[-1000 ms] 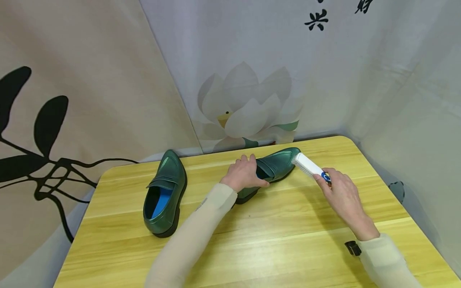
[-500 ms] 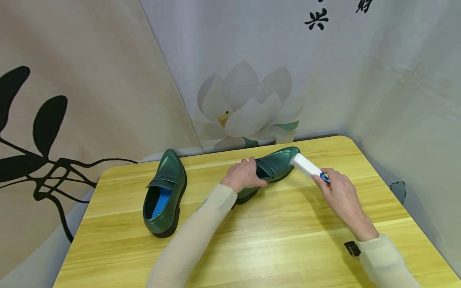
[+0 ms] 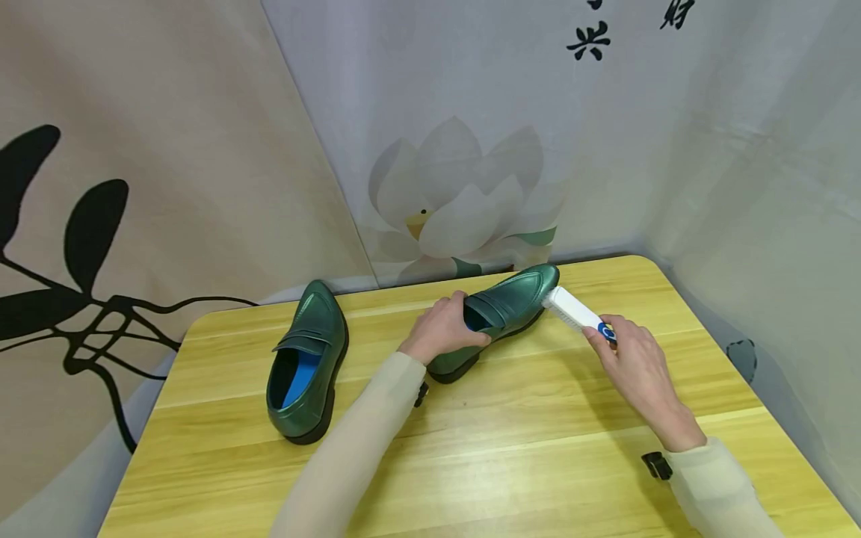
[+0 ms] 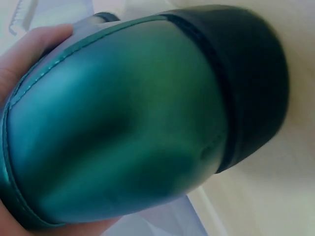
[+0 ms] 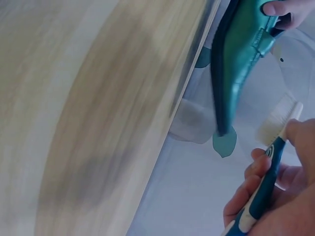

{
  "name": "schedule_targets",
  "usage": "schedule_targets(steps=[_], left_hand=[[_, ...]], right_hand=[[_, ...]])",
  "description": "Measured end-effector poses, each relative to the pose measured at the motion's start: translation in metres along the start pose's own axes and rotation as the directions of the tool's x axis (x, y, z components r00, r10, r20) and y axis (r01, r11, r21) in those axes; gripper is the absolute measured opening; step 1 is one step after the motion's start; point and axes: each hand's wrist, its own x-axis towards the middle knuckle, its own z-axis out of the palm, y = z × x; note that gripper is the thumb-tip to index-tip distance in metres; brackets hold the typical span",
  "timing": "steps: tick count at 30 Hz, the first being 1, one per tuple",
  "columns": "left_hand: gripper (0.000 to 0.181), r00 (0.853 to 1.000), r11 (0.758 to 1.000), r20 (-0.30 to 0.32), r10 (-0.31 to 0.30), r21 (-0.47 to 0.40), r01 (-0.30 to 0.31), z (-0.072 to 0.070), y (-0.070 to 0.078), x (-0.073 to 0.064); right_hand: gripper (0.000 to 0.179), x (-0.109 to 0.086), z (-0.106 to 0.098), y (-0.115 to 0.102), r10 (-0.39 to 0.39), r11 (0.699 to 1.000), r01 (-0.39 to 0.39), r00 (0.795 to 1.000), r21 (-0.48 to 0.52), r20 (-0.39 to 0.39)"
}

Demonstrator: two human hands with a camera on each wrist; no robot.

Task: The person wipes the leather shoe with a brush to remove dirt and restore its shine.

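Observation:
My left hand (image 3: 444,329) grips a green leather loafer (image 3: 514,299) at its opening, with the toe pointing to the back right. In the left wrist view the loafer's rounded heel (image 4: 128,113) fills most of the picture, with the thumb (image 4: 37,46) over its top edge. A white brush with a blue-and-white handle (image 3: 572,308) is held by my right hand (image 3: 635,366), fingers wrapped around the handle. Its bristles (image 5: 278,118) face the loafer, and the brush head overlaps the side of the toe in the head view. A matching loafer (image 3: 306,362) stands upright at the left.
Both loafers are at the far part of a light wooden table (image 3: 525,463) with rounded back corners. Behind it hangs a pale curtain (image 3: 464,75) printed with a lotus and black characters. Another cloth (image 3: 794,224) hangs along the right side.
My left hand has shifted slightly left with the loafer, whose toe has risen and turned a little toward the back. The right hand with the brush has barely moved.

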Motion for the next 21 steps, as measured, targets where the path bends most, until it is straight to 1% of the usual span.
schedule_targets(steps=[3, 6, 10, 12, 16, 21], left_hand=[[0.099, 0.998, 0.997, -0.054, -0.011, -0.076, 0.007, -0.003, -0.009, -0.006], [0.099, 0.991, 0.986, -0.136, -0.016, -0.167, -0.008, -0.007, -0.017, -0.015], [0.095, 0.968, 0.960, -0.251, -0.031, -0.277, -0.041, -0.013, -0.028, -0.031], [0.095, 0.956, 0.945, -0.290, -0.050, -0.323, -0.049, -0.016, -0.033, -0.041], [0.093, 0.936, 0.916, -0.341, -0.087, -0.398, -0.060, -0.024, -0.044, -0.060], [0.091, 0.906, 0.888, -0.404, -0.128, -0.454, -0.077, -0.038, -0.058, -0.084]], right_hand=[[0.039, -0.001, 0.000, -0.001, -0.003, 1.000, 0.003, 1.000, 0.005, -0.004], [0.040, -0.001, 0.000, -0.001, -0.011, 1.000, 0.011, 1.000, 0.006, -0.014], [0.040, 0.000, 0.001, -0.003, -0.024, 1.000, 0.025, 0.999, 0.008, -0.021], [0.040, 0.000, 0.002, -0.003, -0.028, 1.000, 0.028, 0.999, 0.011, -0.020], [0.041, 0.000, 0.003, -0.005, -0.029, 0.999, 0.030, 0.999, 0.018, -0.016], [0.041, 0.001, 0.004, -0.008, -0.032, 0.999, 0.032, 0.999, 0.026, -0.014]])
